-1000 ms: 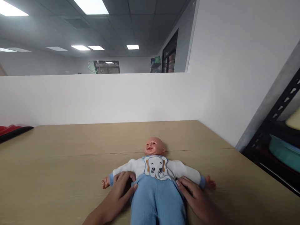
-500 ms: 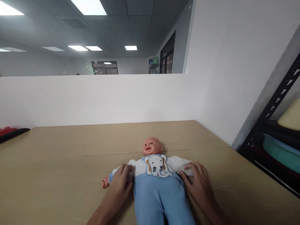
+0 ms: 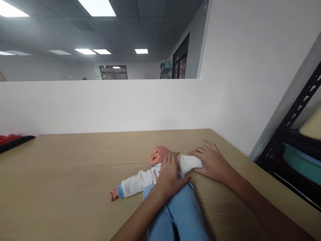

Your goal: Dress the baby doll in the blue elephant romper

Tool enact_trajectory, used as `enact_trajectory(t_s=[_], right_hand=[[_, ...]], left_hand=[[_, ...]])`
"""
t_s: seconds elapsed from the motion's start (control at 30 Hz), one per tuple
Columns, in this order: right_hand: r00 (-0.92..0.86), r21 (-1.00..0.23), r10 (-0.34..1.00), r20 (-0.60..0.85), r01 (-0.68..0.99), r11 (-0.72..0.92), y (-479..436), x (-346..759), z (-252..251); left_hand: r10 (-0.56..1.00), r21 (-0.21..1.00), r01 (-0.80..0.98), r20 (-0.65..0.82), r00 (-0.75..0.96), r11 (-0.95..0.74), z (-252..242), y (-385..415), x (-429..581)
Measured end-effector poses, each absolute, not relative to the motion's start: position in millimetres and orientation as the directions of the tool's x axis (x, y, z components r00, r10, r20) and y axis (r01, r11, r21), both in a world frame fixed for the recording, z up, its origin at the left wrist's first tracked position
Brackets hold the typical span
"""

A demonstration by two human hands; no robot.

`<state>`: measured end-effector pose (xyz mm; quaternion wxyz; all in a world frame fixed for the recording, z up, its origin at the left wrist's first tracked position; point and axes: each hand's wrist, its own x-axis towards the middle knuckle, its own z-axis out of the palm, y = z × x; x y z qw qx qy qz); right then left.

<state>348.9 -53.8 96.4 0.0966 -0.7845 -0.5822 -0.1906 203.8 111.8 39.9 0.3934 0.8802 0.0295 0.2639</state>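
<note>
A bald baby doll [image 3: 159, 155] lies on its back on the table, its head away from me. It wears a white fleece top with an elephant patch and blue trousers [image 3: 184, 201]. My left hand [image 3: 171, 174] reaches across the doll's chest and covers most of the patch. Its fingers and thumb are spaced around the base of the doll's white sleeve [image 3: 189, 163] on the right. My right hand [image 3: 212, 162] closes on that sleeve's blue cuff, fingers above and thumb below; the doll's hand there is hidden. The other sleeve [image 3: 135, 184] stretches left, its doll hand [image 3: 113, 194] bare.
The wooden table [image 3: 70, 180] meets a low white wall [image 3: 120, 107] at the back. A black-edged red object [image 3: 12, 138] is at the far left. On the right stands a black metal rack [image 3: 283, 130] holding a teal basin [image 3: 301, 164].
My left hand has left the left sleeve and moved right onto the doll's chest. My right hand has shifted up and right to the cuff, and the right sleeve is raised and bent.
</note>
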Motion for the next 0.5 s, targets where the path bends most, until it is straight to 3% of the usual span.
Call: enact_trajectory(t_s=[0.17, 0.27, 0.33, 0.4, 0.47, 0.5], right_hand=[[0.084, 0.316, 0.882, 0.463, 0.915, -0.253, -10, 310, 142], [-0.003, 0.275, 0.72, 0.694, 0.925, -0.261, -4, 295, 136], [0.037, 0.089, 0.505, 0.862, 0.971, -0.223, -6, 288, 118], [0.217, -0.186, 0.316, 0.924, 0.974, -0.125, -9, 284, 90], [0.497, -0.515, 0.269, 0.825, 0.857, -0.002, -7, 282, 57], [0.632, -0.68, 0.319, 0.706, 0.731, 0.054, -3, 281, 41]], left_hand=[[0.325, 0.789, -0.273, 0.504, 0.8, -0.551, 45, 135, 248], [0.379, 0.835, -0.365, 0.521, 0.764, -0.412, 53, 159, 250], [0.479, 0.868, -0.385, 0.494, 0.726, -0.313, 54, 178, 242], [0.599, 0.898, -0.383, 0.431, 0.675, -0.215, 52, 197, 231], [0.711, 0.914, -0.389, 0.349, 0.61, -0.115, 48, 212, 217], [0.757, 0.915, -0.397, 0.307, 0.577, -0.069, 45, 217, 209]])
